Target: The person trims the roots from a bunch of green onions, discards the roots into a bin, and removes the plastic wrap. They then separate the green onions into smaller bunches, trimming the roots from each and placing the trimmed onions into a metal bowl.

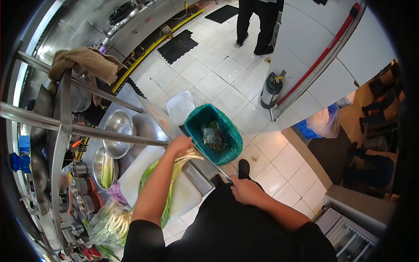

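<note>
- Where the left hand (180,144) sits, at the bin-side edge of the desk (146,124), its fingers are closed around long green onions (180,162), near their pale ends.
- Right hand (245,191) clenched on the handle of a knife (212,163), close to the person's body.
- Key relation: knife's long axis slants from the right hand up toward the left hand, blade between desk edge and bin. Pale ends lie just beside the blade; contact, cannot tell.
- Onions' long axis runs from the left hand back toward the body, leaves passing under the left forearm and over the cutting board (187,194). Left hand is the nearer one; from the right hand, the onions lie up and to the left.
- Just beyond the blade: bin (235,152) with green liner, scraps inside.
- Left of the board: metal bowl (114,181) holding pale green stalks (106,171); another metal bowl (118,131) next to it.
- Nearer the body on that side: clear plastic bag (104,218) with more onions showing.
- Farther out, on tiled floor: white tray (180,108) behind the bin, fire extinguisher (271,92) by the wall, another person's legs (258,22).
</note>
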`<action>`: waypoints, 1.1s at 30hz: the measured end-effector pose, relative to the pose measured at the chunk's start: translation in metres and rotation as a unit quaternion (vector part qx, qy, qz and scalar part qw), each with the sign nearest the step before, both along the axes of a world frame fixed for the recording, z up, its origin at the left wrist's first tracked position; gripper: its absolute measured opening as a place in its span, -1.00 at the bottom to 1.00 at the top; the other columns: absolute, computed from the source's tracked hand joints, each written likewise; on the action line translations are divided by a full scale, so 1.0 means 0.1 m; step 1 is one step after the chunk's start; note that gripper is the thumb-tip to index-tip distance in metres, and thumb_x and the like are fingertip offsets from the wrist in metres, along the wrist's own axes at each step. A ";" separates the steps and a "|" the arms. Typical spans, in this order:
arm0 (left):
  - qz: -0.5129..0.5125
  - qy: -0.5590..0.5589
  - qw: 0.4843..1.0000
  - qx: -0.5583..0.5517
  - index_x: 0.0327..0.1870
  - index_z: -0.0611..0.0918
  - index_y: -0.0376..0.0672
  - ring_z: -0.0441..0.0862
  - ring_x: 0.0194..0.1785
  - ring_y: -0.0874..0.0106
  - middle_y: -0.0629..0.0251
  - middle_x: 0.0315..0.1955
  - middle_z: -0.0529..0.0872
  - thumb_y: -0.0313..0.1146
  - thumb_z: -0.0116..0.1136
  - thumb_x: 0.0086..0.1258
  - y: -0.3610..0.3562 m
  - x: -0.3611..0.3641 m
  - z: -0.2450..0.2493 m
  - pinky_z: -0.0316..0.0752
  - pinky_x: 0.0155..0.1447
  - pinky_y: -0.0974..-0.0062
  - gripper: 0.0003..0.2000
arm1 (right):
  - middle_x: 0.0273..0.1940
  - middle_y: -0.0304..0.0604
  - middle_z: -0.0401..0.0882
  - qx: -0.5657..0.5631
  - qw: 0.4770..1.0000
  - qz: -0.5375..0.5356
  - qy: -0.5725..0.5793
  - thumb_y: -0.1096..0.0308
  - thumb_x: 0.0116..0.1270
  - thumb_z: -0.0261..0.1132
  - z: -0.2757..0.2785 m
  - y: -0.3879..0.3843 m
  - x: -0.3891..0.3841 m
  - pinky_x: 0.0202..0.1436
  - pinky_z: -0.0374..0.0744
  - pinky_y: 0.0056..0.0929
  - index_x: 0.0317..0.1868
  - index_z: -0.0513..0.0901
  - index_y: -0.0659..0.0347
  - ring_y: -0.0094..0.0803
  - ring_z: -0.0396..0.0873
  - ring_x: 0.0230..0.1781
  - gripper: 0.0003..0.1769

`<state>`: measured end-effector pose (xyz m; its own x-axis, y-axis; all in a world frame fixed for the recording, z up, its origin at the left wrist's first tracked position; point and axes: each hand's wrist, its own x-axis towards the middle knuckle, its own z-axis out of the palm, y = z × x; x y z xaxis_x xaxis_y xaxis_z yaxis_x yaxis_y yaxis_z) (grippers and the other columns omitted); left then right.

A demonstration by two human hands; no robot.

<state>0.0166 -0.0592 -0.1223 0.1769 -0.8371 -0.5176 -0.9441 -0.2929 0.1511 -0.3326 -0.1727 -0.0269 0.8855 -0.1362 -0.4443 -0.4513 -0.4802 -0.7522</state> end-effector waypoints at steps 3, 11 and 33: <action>0.569 0.309 0.755 -0.102 -0.06 0.64 -0.25 0.73 -0.32 0.25 0.02 -0.36 0.72 -0.32 0.02 0.39 -0.25 -0.24 0.26 0.55 -0.27 0.34 -0.75 | -0.39 0.23 0.61 -0.003 1.000 -0.007 0.002 0.30 0.37 0.13 -0.02 0.03 -0.01 -0.23 0.54 0.12 0.08 0.35 0.30 0.20 0.61 -0.32 -0.64; 0.380 0.228 0.890 -0.108 0.04 0.60 -0.24 0.69 -0.29 0.41 0.16 -0.23 0.72 -0.24 0.13 0.39 -0.03 -0.12 0.47 0.58 -0.15 0.44 -0.69 | -0.36 0.24 0.63 -0.008 0.999 -0.024 0.021 0.29 0.37 0.13 0.00 0.07 -0.03 -0.20 0.55 0.12 0.16 0.34 0.26 0.20 0.62 -0.31 -0.59; 0.193 0.297 0.933 0.058 -0.04 0.70 -0.23 0.65 -0.19 0.47 0.23 -0.27 0.75 -0.34 0.21 0.29 -0.30 -0.31 0.41 0.52 -0.03 0.48 -0.73 | -0.38 0.33 0.59 -0.007 0.990 -0.140 0.016 0.34 0.34 0.13 -0.06 0.02 -0.10 -0.19 0.52 0.19 0.05 0.36 0.22 0.28 0.59 -0.32 -0.69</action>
